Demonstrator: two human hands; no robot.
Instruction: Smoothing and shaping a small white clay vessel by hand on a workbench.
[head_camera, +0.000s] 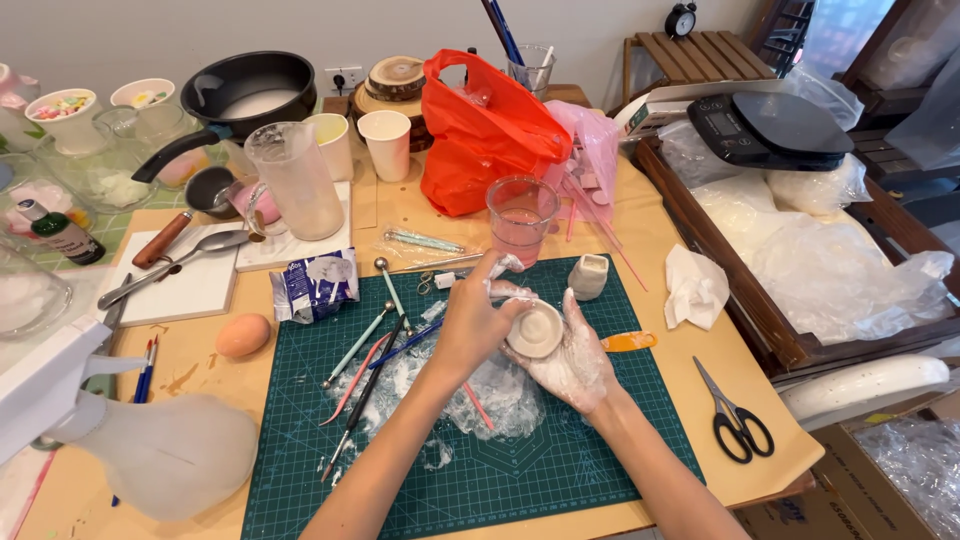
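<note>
Two hands, both on one small white clay bowl (536, 329) over the green cutting mat (560, 470). Right hand (575, 355) cups it from below w/ fingers wrapped round, prob for support, while left hand (475, 320) pinches the rim to shape it. Sculpting tools (365, 365) lie just left, pink-tinted cup (521, 216) behind.

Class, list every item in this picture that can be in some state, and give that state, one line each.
Small white clay bowl: held in both hands.
Left hand: gripping bowl.
Right hand: cupping bowl, clay-smeared.
Scissors: closed, lying flat.
Pink-tinted cup: upright.
Orange bag: open.
Egg: whole.
</note>
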